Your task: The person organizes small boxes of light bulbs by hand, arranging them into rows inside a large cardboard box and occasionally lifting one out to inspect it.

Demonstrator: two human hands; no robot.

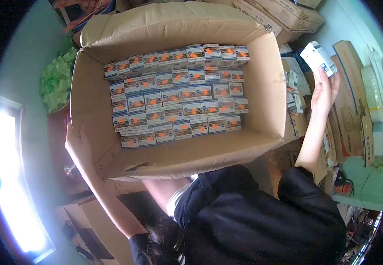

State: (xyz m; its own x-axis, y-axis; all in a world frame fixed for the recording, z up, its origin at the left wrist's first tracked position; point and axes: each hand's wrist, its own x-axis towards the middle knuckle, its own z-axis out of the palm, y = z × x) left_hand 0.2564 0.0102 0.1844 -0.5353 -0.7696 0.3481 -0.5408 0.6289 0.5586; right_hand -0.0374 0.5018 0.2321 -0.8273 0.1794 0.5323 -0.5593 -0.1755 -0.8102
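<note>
A large open cardboard box (266, 88) is tilted toward me. Inside it stand several rows of small white and blue boxes (173, 112), each with an orange sticker on its face. My left hand (80, 140) grips the large box at its left front edge; some of its fingers are hidden by the cardboard. Out to the right, my right hand (325, 92) holds a small white box (318, 59) with blue print, raised beside the large box and apart from it. Its fingers are wrapped round the lower end of that small box.
More small white boxes (294, 102) sit just right of the large box. Flattened cardboard (349, 101) leans by the right wall, and printed cartons (284, 15) are stacked behind. A green plastic bag (59, 79) is at the left, above a bright window (17, 176).
</note>
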